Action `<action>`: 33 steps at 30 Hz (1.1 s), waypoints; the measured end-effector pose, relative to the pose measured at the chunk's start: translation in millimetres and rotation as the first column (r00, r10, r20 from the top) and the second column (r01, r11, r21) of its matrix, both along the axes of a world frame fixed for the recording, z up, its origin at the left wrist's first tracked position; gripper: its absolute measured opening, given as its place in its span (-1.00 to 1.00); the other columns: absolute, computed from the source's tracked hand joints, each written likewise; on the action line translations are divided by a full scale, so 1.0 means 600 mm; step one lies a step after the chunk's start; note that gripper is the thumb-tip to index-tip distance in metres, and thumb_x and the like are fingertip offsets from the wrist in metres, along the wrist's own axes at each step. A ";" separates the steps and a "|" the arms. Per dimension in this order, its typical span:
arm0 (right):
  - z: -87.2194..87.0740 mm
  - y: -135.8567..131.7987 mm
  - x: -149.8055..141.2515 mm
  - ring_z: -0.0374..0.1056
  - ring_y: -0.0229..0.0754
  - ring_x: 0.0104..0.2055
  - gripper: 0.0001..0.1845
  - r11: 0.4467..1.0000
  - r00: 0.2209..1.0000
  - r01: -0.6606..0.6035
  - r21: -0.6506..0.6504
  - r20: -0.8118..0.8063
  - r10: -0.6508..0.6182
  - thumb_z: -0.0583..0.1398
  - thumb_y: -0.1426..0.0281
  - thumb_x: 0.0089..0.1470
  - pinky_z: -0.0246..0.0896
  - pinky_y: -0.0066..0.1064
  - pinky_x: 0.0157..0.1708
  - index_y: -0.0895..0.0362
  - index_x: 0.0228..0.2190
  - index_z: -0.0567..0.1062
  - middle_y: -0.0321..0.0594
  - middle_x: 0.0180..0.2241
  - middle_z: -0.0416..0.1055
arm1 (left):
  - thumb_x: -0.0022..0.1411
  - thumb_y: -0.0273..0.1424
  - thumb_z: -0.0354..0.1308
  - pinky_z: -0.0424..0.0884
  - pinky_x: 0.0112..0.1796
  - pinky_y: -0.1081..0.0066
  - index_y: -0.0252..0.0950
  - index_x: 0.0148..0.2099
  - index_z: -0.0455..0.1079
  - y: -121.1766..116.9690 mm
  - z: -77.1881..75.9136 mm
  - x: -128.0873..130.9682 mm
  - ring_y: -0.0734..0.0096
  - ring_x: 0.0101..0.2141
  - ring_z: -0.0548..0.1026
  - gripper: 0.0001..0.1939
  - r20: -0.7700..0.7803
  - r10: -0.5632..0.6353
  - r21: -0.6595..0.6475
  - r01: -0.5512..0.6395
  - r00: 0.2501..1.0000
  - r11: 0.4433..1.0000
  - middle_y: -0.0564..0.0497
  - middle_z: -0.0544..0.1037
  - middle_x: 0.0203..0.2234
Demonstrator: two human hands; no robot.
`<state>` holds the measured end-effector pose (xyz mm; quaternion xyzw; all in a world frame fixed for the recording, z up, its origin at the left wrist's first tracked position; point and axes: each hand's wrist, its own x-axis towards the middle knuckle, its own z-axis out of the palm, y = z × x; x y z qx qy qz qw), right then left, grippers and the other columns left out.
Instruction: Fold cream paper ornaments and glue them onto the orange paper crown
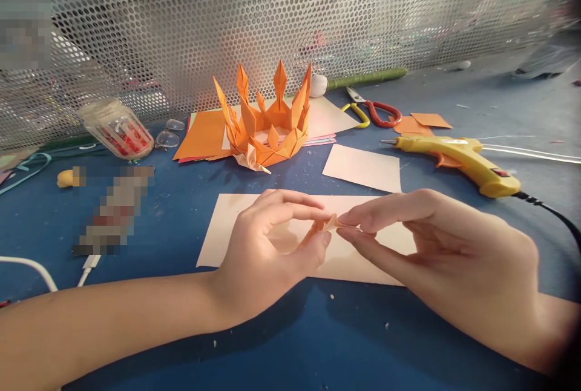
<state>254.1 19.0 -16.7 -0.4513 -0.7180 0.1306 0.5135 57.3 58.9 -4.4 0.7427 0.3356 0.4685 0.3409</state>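
Observation:
Between my two hands is a small piece of folded pale paper [333,223], pinched from both sides. My left hand [276,233] is closed on its left end with thumb and fingertips. On the other end, my right hand [436,246] pinches between thumb and forefinger; the fingers hide much of the paper. Both hands are above a pale paper sheet [213,239] lying on the blue table. Beyond them stands an orange folded-paper crown [290,149] with tall pointed tips, and a pale folded piece [252,160] sits at its front edge.
A yellow glue gun [458,158] with a black cord lies at right. Behind it are red-and-yellow-handled pliers [384,115] and orange paper squares [424,121]. A smaller pale sheet [363,167] lies mid-table. At left are a tilted jar [120,131], glasses [169,135] and a white cable [31,264]. Perforated metal mesh [181,28] rises behind.

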 end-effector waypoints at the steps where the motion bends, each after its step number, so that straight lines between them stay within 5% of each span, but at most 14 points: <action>1: 0.000 0.000 0.000 0.59 -0.20 -0.32 -0.83 1.000 1.000 0.009 0.003 0.010 -0.009 0.32 0.45 0.19 0.48 -0.37 -0.29 -0.12 -0.29 0.53 -0.44 -0.35 0.63 | 0.16 -0.51 0.38 0.60 -0.10 0.27 -0.26 -0.25 0.67 0.000 -0.001 -0.001 0.28 -0.23 0.67 -0.90 -0.004 -0.008 0.010 0.008 1.000 1.000 -0.06 0.72 -0.27; 12: 0.009 -0.009 -0.004 0.55 -0.25 -0.45 -0.85 1.000 0.997 0.010 -0.007 0.075 -0.009 0.29 0.45 0.19 0.39 -0.50 -0.59 -0.09 -0.34 0.52 -0.45 -0.41 0.62 | 0.21 -0.58 0.31 0.57 -0.19 0.28 -0.24 -0.32 0.58 0.004 0.002 -0.007 0.31 -0.29 0.62 -0.87 -0.087 -0.063 0.301 0.086 0.994 0.950 -0.06 0.68 -0.30; 18: 0.014 -0.007 -0.006 0.54 -0.25 -0.47 -0.90 1.000 0.997 -0.018 0.009 0.079 0.017 0.30 0.37 0.23 0.46 -0.44 -0.46 -0.11 -0.32 0.52 -0.45 -0.42 0.61 | 0.25 -0.59 0.27 0.58 -0.20 0.30 -0.25 -0.33 0.54 0.006 0.007 -0.013 0.31 -0.28 0.61 -0.86 -0.122 -0.110 0.314 0.144 0.986 0.938 -0.09 0.68 -0.27; 27: 0.009 -0.010 0.000 0.54 -0.27 -0.44 -0.85 0.999 0.997 0.038 0.010 0.071 -0.039 0.30 0.42 0.22 0.43 -0.47 -0.45 -0.09 -0.36 0.50 -0.47 -0.44 0.59 | 0.23 -0.52 0.39 0.52 -0.10 0.24 -0.21 -0.30 0.59 0.003 0.000 -0.004 0.35 -0.30 0.62 -0.89 -0.070 -0.044 0.254 0.060 0.997 0.965 0.03 0.67 -0.33; 33: 0.010 -0.005 -0.002 0.58 -0.28 -0.41 -0.76 0.994 0.994 -0.113 -0.006 0.010 0.113 0.28 0.51 0.16 0.50 -0.52 -0.38 -0.04 -0.42 0.39 -0.50 -0.47 0.56 | 0.22 -0.62 0.30 0.52 -0.18 0.30 -0.23 -0.31 0.50 0.004 0.002 -0.008 0.32 -0.26 0.60 -0.83 -0.130 -0.101 0.354 0.141 0.986 0.924 -0.04 0.66 -0.28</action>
